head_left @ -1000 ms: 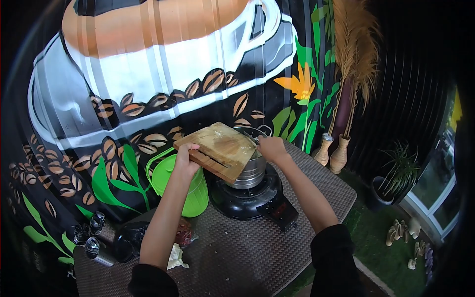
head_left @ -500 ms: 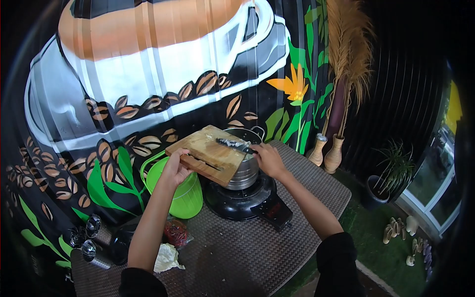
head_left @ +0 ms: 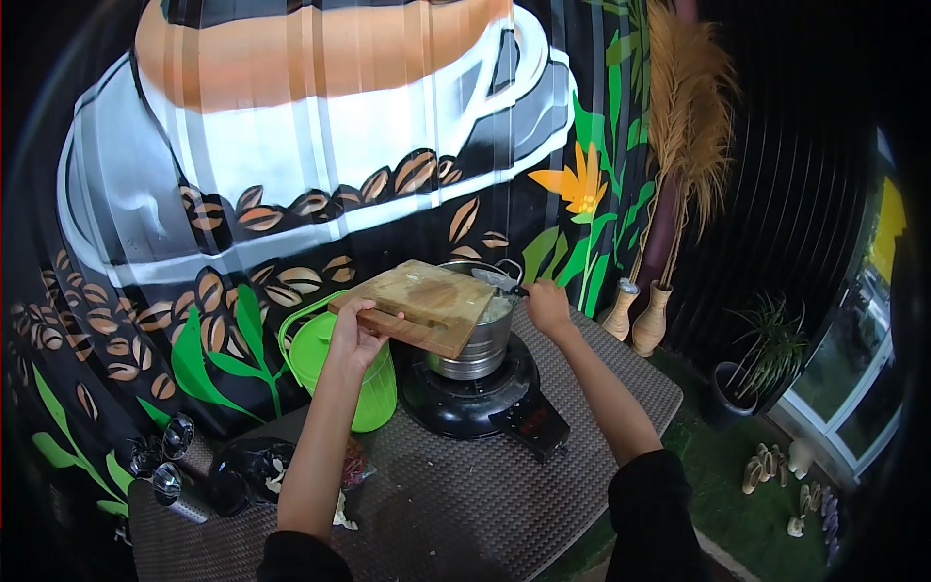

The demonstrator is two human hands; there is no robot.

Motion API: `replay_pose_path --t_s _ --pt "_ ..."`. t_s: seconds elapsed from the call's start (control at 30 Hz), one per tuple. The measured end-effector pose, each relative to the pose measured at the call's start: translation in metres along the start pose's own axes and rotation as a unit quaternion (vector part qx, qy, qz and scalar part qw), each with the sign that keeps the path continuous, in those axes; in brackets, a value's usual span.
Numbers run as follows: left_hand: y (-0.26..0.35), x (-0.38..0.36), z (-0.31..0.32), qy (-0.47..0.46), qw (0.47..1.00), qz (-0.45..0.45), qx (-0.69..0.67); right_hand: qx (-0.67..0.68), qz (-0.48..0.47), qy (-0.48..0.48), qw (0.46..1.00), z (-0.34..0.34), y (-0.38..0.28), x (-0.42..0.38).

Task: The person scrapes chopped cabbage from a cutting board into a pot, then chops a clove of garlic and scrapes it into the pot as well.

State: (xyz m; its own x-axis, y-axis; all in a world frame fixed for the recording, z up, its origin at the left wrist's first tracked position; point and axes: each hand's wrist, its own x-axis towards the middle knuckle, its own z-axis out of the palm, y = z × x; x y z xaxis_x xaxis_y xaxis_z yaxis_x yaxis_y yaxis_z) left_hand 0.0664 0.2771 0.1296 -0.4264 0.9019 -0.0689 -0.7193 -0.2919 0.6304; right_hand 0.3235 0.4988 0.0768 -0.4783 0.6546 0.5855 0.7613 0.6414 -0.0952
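Note:
My left hand [head_left: 355, 337] grips the near left edge of a wooden cutting board [head_left: 422, 301], which tilts toward a metal pot [head_left: 473, 357]. The board's right end hangs over the pot's rim. In my right hand [head_left: 547, 307] is a knife [head_left: 499, 281], its handle inside my fist and its blade above the pot opening. Pale chopped pieces [head_left: 497, 308] show inside the pot, and a few small bits cling to the board. Under the pot stands a black portable stove [head_left: 465, 412].
A lime-green bucket [head_left: 371, 393] stands left of the stove. Metal utensil holders [head_left: 181, 493], a black object [head_left: 238, 475] and a red-filled plastic bag [head_left: 356, 464] are on the woven table [head_left: 436, 514]. Vases [head_left: 652, 320] stand beyond its right edge.
The knife has moved off the board to the right, over the pot. White bits that lay along the blade on the board have left it. My left forearm now covers more of the bag.

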Motion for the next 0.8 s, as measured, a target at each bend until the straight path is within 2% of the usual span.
replay_pose_path --t_s 0.13,0.2,0.27,0.33,0.37,0.53,0.63,0.77,0.8 --pt "0.000 0.000 0.001 -0.001 1.000 0.003 0.011 0.021 0.030 0.019 0.999 -0.007 -0.007 0.001" --pt "-0.002 0.002 0.002 0.002 1.000 0.001 0.018 0.152 -0.008 0.033 0.988 -0.014 -0.018 0.000" --pt "-0.007 0.004 0.003 0.006 1.000 -0.001 0.024 0.182 -0.037 0.029 0.982 -0.023 -0.031 -0.001" --pt "-0.012 0.005 0.005 0.011 0.999 0.017 0.028 0.215 -0.107 0.029 0.970 -0.025 -0.041 0.001" --pt "-0.014 0.006 0.006 0.012 1.000 0.016 0.025 0.219 -0.095 -0.024 0.971 -0.028 -0.043 0.002" --pt "-0.019 0.010 0.003 0.019 1.000 -0.001 -0.004 0.194 -0.102 -0.071 0.973 -0.007 -0.024 0.006" --pt "-0.028 0.013 0.002 0.020 1.000 0.002 -0.007 0.053 -0.040 -0.028 0.997 0.002 -0.019 0.006" --pt "-0.033 0.019 0.000 0.015 0.999 -0.029 -0.007 0.033 -0.034 0.030 0.998 -0.008 -0.039 -0.002" --pt "-0.034 0.020 0.001 0.014 1.000 -0.023 -0.011 0.071 -0.042 0.044 0.996 -0.010 -0.045 -0.003"
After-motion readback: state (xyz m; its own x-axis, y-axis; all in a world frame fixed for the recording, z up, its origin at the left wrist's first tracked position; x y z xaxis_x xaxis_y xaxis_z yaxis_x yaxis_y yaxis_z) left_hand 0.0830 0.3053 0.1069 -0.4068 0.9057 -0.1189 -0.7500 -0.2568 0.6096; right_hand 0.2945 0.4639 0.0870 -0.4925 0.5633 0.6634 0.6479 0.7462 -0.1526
